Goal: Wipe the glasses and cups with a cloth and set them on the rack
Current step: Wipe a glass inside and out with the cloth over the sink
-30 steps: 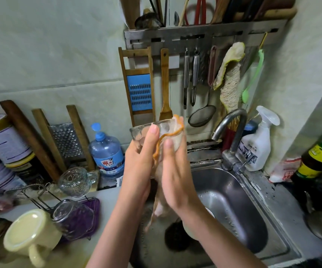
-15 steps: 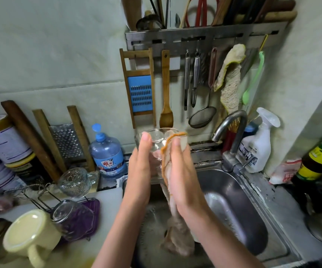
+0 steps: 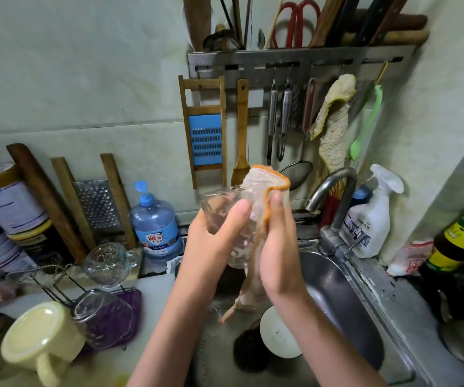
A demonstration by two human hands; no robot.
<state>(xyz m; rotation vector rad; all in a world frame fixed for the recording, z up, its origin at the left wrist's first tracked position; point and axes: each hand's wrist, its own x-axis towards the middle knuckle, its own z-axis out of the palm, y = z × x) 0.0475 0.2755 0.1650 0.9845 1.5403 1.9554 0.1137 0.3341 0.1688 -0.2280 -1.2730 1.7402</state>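
Above the sink I hold a clear drinking glass point(image 3: 216, 208); my left hand point(image 3: 211, 244) grips its side with the thumb across the front. My right hand point(image 3: 278, 247) presses a thin pale cloth with an orange edge point(image 3: 264, 188) against the glass's right side. The cloth's top bulges above the rim and its tail hangs down toward the sink. On the wire rack point(image 3: 49, 277) at the left lie a patterned glass cup point(image 3: 108, 263), a clear glass jar point(image 3: 97, 311) and a cream mug point(image 3: 41, 339), all tipped over.
The steel sink point(image 3: 345, 311) below holds a white bowl point(image 3: 278, 333) and a dark drain. A tap point(image 3: 334, 196), a spray bottle point(image 3: 370, 219) and a green oil bottle point(image 3: 459, 238) stand right. A blue water bottle point(image 3: 155, 222), graters and tins line the left wall.
The cloth has slid upward on the glass and now bulges above the rim. My left thumb has shifted across the front of the glass. Both hands stay above the sink.
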